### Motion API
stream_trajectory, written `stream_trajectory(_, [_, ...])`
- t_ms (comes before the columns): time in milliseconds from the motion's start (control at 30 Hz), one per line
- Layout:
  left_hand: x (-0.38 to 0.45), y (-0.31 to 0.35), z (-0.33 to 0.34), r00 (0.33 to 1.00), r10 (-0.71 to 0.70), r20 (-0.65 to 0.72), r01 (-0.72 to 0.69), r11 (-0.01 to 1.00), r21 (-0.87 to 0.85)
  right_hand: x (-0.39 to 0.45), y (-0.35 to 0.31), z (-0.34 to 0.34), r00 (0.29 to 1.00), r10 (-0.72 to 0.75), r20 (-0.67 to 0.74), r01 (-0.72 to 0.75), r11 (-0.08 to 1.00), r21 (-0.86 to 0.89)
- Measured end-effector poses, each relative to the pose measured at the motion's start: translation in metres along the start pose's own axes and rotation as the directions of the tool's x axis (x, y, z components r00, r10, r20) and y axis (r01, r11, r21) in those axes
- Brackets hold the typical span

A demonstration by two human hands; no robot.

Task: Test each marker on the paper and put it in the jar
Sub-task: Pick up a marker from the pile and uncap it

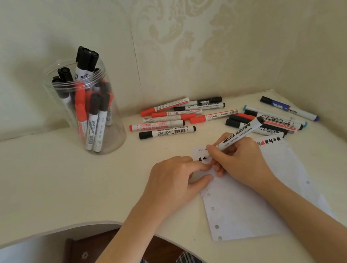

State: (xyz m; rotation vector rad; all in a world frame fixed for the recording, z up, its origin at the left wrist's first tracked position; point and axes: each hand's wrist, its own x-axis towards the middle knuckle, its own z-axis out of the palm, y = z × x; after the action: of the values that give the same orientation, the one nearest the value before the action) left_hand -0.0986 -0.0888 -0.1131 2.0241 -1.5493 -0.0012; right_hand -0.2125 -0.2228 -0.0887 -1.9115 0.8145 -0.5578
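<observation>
Clear plastic jar (85,111) is half full, many loose markers (166,119) lie right of it, right hand (237,158) fingers clamp black-capped white marker (238,134) on white paper (243,206), left hand (174,181) fingers loosely curled.

Bare desk (51,190) lies open toward the jar (85,103); loose markers (166,119) crowd behind.

Head view, downward over near desk (44,191)

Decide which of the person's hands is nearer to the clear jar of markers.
Left. The left hand rests on the paper's edge, on the side towards the jar. The right hand, holding a marker, lies further off, beyond the left.
</observation>
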Motion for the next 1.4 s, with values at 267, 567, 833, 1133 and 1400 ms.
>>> stream_trajectory(267, [0.000,-0.003,0.003,1.000,0.008,-0.010,-0.008,1.000,0.004,0.001,0.000,0.002,1.000,-0.001,-0.018,0.001,1.000,0.008])
stream_trajectory(567, [0.000,-0.004,0.002,1.000,0.008,0.013,-0.008,0.999,0.031,0.003,0.003,0.003,0.999,0.030,-0.031,-0.031,0.999,-0.025])
stream_trajectory(833, [-0.004,0.001,-0.016,0.975,-0.187,0.121,0.217,0.919,-0.329,0.004,0.001,-0.002,0.993,0.073,-0.088,-0.058,0.985,0.164])
stream_trajectory(1133, [-0.011,-0.012,-0.036,0.940,-0.304,0.156,0.341,0.823,-0.454,-0.003,-0.023,-0.012,0.992,0.087,0.090,-0.113,0.929,0.351])
stream_trajectory(1400, [-0.023,-0.001,-0.046,0.913,-0.406,0.029,0.288,0.595,-0.750,-0.025,-0.038,-0.001,0.973,0.161,0.164,-0.219,0.866,0.448])
